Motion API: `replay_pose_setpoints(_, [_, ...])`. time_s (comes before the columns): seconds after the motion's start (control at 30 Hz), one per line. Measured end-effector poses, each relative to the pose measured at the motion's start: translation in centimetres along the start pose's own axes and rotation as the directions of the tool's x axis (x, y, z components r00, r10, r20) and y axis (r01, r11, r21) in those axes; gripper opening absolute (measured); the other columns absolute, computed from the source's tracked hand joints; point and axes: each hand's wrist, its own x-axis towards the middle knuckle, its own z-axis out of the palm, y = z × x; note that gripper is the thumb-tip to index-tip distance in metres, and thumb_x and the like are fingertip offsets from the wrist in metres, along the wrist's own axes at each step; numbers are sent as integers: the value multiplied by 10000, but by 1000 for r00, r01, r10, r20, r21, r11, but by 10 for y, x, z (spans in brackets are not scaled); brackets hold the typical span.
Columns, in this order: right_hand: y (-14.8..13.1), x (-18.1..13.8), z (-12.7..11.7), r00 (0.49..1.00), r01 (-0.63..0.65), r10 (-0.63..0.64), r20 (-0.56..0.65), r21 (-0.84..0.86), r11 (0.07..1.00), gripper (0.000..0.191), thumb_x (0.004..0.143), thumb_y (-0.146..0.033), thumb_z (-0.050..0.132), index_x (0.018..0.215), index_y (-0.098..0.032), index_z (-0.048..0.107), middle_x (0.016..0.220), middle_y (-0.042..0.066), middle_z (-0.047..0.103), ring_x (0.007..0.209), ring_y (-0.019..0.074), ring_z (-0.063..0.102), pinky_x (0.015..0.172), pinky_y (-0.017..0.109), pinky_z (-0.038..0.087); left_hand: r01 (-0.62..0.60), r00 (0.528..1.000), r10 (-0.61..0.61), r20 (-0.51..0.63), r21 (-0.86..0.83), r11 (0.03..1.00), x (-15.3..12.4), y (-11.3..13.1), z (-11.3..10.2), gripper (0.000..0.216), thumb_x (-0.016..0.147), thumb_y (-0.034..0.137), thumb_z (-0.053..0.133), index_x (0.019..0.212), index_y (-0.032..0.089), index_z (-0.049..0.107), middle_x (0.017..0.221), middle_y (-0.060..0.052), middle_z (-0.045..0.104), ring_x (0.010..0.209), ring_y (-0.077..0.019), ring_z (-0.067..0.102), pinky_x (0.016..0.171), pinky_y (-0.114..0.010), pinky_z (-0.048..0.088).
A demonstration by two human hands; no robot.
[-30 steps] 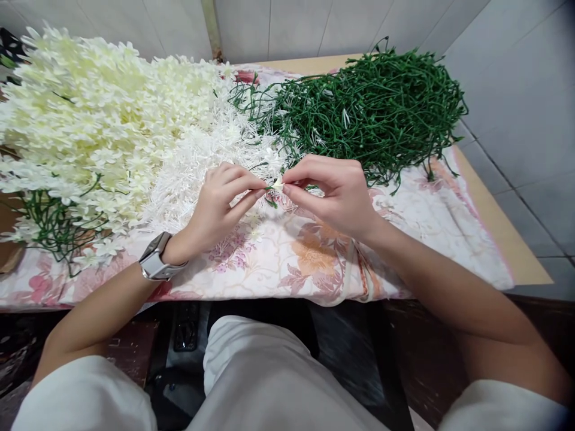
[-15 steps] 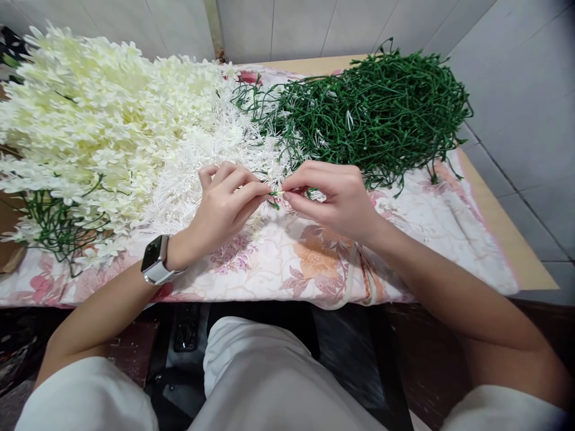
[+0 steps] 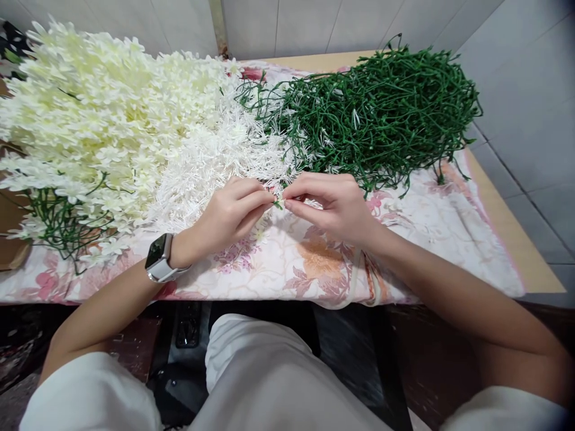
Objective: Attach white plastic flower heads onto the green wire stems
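Observation:
My left hand [image 3: 236, 208] pinches a short green plastic stem [image 3: 278, 205] between thumb and fingertip. Right beside it, the thumb and forefinger of my right hand [image 3: 335, 202] are closed on a tiny pale piece at the stem's end, mostly hidden by the fingertips. Both hands meet just above the cloth, near the front of a heap of white spiky flower centres [image 3: 193, 173]. Behind my right hand lies a tangled pile of green plastic stems [image 3: 386, 114]. A big mound of cream artificial flowers [image 3: 103, 114] fills the left side.
A floral cloth [image 3: 314, 263] covers most of the wooden table [image 3: 534, 257]. More green stems [image 3: 67, 221] poke out under the flowers at left, next to a cardboard box [image 3: 13, 254]. A pale cord [image 3: 354, 281] hangs by the front edge. Tiled walls stand behind and right.
My left hand's outer fingers have curled in and lowered, and both hands sit slightly lower. The pinch on the small stem and pale piece stays; the view has shifted a little.

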Motion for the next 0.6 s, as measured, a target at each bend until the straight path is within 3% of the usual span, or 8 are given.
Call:
replay_pose_setpoints(0.3, [-6,-4,8,995,-64,70,-74,85,994,102,873,-138,601,831,-159,692,765,23,682,678,113,599,623,245,460,23,991,-22,-129,9,1000,-5,10,7,122,872,86,554,933,141,645,779,-60,656,706,-144,586,662,-263,479])
replay_pose_setpoints(0.6, [-7,-6,14,973,-167,201,-114,253,953,75,829,-129,653,789,-160,708,744,15,685,669,106,610,599,241,483,-12,988,24,-150,79,997,-4,15,10,113,867,69,554,914,136,633,738,-48,650,670,-140,571,648,-276,462])
